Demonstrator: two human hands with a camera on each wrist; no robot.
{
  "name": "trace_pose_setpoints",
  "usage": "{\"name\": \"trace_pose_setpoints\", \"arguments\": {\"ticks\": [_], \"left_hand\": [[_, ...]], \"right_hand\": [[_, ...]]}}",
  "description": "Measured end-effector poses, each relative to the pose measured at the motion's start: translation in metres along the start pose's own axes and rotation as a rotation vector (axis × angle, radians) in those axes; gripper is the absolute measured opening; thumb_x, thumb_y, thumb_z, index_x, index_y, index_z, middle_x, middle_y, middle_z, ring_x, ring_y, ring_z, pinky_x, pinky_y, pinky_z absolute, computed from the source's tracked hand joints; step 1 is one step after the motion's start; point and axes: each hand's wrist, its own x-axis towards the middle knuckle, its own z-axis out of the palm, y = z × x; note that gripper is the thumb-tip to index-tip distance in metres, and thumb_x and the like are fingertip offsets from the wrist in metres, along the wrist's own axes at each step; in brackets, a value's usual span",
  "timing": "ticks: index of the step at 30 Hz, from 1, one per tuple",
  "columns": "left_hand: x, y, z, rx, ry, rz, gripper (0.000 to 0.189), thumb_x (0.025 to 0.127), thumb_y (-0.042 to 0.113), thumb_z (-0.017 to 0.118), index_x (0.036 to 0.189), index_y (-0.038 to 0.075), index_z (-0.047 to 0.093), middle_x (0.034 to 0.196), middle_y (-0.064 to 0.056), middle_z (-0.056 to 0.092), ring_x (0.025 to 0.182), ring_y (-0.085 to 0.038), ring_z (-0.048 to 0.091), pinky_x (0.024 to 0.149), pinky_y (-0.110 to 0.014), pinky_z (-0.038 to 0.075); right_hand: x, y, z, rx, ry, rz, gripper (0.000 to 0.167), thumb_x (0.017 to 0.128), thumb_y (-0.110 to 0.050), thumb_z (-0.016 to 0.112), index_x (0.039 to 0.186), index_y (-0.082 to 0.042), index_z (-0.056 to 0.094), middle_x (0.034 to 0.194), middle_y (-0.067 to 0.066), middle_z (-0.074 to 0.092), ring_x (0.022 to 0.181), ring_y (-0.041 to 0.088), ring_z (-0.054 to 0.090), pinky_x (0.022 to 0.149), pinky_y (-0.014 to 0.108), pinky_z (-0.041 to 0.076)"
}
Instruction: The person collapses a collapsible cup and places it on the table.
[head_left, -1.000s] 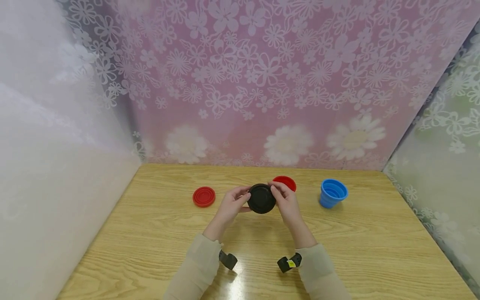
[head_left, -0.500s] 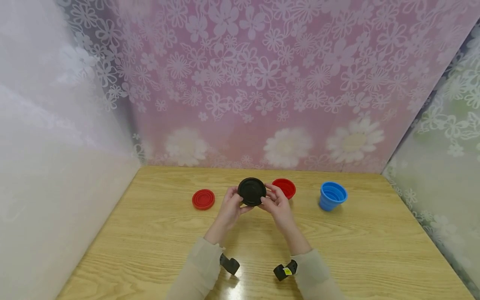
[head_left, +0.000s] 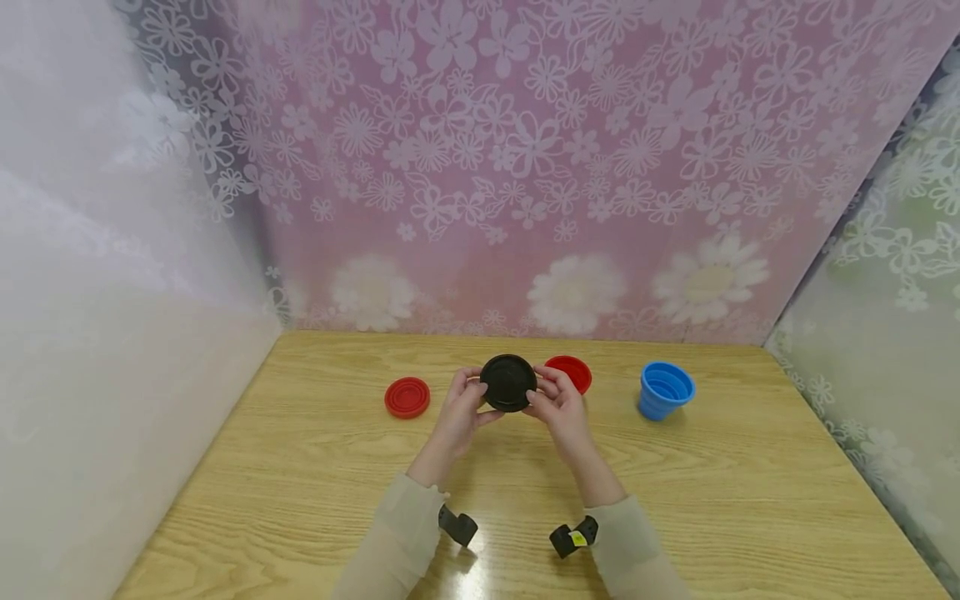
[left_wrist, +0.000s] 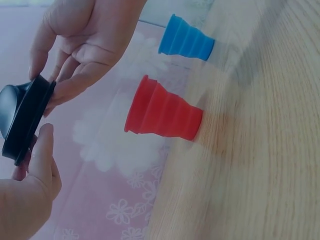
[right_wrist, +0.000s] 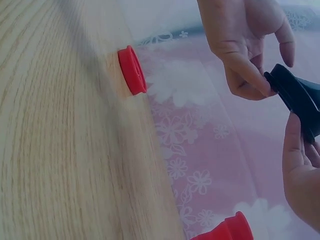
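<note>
Both hands hold a black collapsible cup (head_left: 508, 383) in the air over the middle of the table, its round face turned toward the head camera. The left hand (head_left: 456, 417) grips its left edge, thumb in front. On the opposite edge the right hand (head_left: 564, 421) pinches it between thumb and fingers. Seen side-on in the left wrist view, the black cup (left_wrist: 27, 117) is squat, with a wide rim and a short part bulging out from it. Behind the right hand stands an expanded red cup (head_left: 572, 375), partly covered by the fingers in the head view.
A flattened red collapsible cup (head_left: 407, 397) lies to the left on the wooden table (head_left: 300, 492). An expanded blue cup (head_left: 664, 392) stands upright at the right. Flower-patterned curtains (head_left: 480, 167) enclose the table at the back and sides.
The black cup has shifted slightly left and up. The right hand's thumb has moved from the upper right edge to the lower right edge. The other cups stay in place.
</note>
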Motion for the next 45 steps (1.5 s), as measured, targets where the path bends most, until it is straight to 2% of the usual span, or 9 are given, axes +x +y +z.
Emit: {"name": "trace_pose_setpoints", "arguments": {"ticks": [2, 6, 14, 23, 29, 32, 36, 41, 45], "left_hand": [[0.0, 0.002, -0.001, 0.04, 0.011, -0.006, 0.019, 0.093, 0.01, 0.042, 0.11, 0.003, 0.039, 0.099, -0.006, 0.046, 0.089, -0.017, 0.055, 0.073, -0.038, 0.049], [-0.004, 0.009, 0.002, 0.134, 0.023, 0.006, 0.022, 0.092, 0.015, 0.048, 0.107, -0.001, 0.045, 0.095, -0.004, 0.05, 0.081, -0.014, 0.056, 0.066, -0.033, 0.051], [-0.01, 0.017, 0.007, 0.283, -0.021, 0.004, 0.03, 0.091, 0.012, 0.05, 0.113, -0.008, 0.047, 0.088, -0.004, 0.05, 0.075, -0.013, 0.056, 0.063, -0.041, 0.051], [-0.01, 0.016, 0.007, 0.296, -0.087, 0.007, 0.03, 0.089, 0.009, 0.053, 0.112, -0.01, 0.049, 0.086, -0.005, 0.053, 0.075, -0.014, 0.057, 0.067, -0.044, 0.051], [-0.01, 0.016, 0.008, 0.295, -0.096, 0.006, 0.028, 0.089, 0.007, 0.052, 0.11, -0.011, 0.047, 0.088, -0.005, 0.055, 0.078, -0.013, 0.058, 0.071, -0.038, 0.051], [-0.005, 0.009, 0.004, 0.275, -0.098, -0.004, 0.028, 0.088, 0.005, 0.053, 0.109, -0.011, 0.046, 0.088, -0.005, 0.056, 0.079, -0.013, 0.058, 0.071, -0.033, 0.051], [0.001, -0.002, -0.002, 0.276, -0.079, -0.003, 0.03, 0.085, 0.007, 0.058, 0.108, -0.009, 0.048, 0.089, -0.007, 0.056, 0.079, -0.014, 0.058, 0.07, -0.031, 0.051], [0.002, -0.003, -0.001, 0.34, -0.032, 0.021, 0.033, 0.082, 0.015, 0.064, 0.105, -0.006, 0.054, 0.09, -0.01, 0.057, 0.079, -0.017, 0.059, 0.067, -0.029, 0.051], [0.001, -0.003, 0.001, 0.4, 0.003, 0.031, 0.029, 0.081, 0.016, 0.066, 0.1, -0.003, 0.057, 0.089, -0.011, 0.058, 0.077, -0.018, 0.058, 0.063, -0.027, 0.05]], "right_hand": [[0.001, -0.001, -0.002, -0.007, 0.009, 0.004, 0.034, 0.086, 0.005, 0.05, 0.119, 0.008, 0.04, 0.098, 0.005, 0.06, 0.081, 0.016, 0.061, 0.071, 0.031, 0.051], [0.002, -0.003, -0.004, -0.021, 0.005, 0.005, 0.032, 0.088, -0.001, 0.05, 0.117, 0.009, 0.043, 0.1, 0.005, 0.06, 0.083, 0.017, 0.061, 0.071, 0.029, 0.051], [0.002, -0.004, -0.003, -0.021, -0.009, 0.007, 0.036, 0.091, -0.008, 0.048, 0.116, 0.018, 0.044, 0.103, 0.007, 0.057, 0.09, 0.016, 0.06, 0.075, 0.029, 0.049], [0.002, -0.003, -0.002, -0.045, -0.013, 0.015, 0.03, 0.09, -0.011, 0.051, 0.112, 0.01, 0.052, 0.1, 0.007, 0.057, 0.088, 0.016, 0.059, 0.074, 0.028, 0.049], [0.003, -0.003, -0.004, -0.089, -0.09, 0.09, 0.038, 0.089, -0.009, 0.052, 0.123, 0.007, 0.043, 0.109, 0.018, 0.054, 0.091, 0.015, 0.058, 0.075, 0.029, 0.049], [0.004, -0.001, -0.006, -0.096, -0.112, 0.095, 0.039, 0.089, -0.007, 0.052, 0.124, 0.007, 0.042, 0.109, 0.019, 0.054, 0.091, 0.016, 0.059, 0.075, 0.029, 0.049], [0.003, 0.0, -0.006, -0.121, -0.11, 0.053, 0.039, 0.087, -0.003, 0.054, 0.122, 0.01, 0.044, 0.103, 0.017, 0.059, 0.088, 0.015, 0.06, 0.075, 0.028, 0.049], [0.003, -0.001, -0.004, -0.205, -0.064, 0.051, 0.038, 0.084, -0.004, 0.059, 0.119, 0.008, 0.048, 0.107, 0.023, 0.057, 0.088, 0.017, 0.06, 0.075, 0.028, 0.049], [0.003, -0.001, -0.002, -0.283, -0.014, 0.055, 0.036, 0.082, -0.006, 0.062, 0.115, 0.004, 0.054, 0.11, 0.022, 0.056, 0.091, 0.023, 0.059, 0.075, 0.029, 0.049]]}}
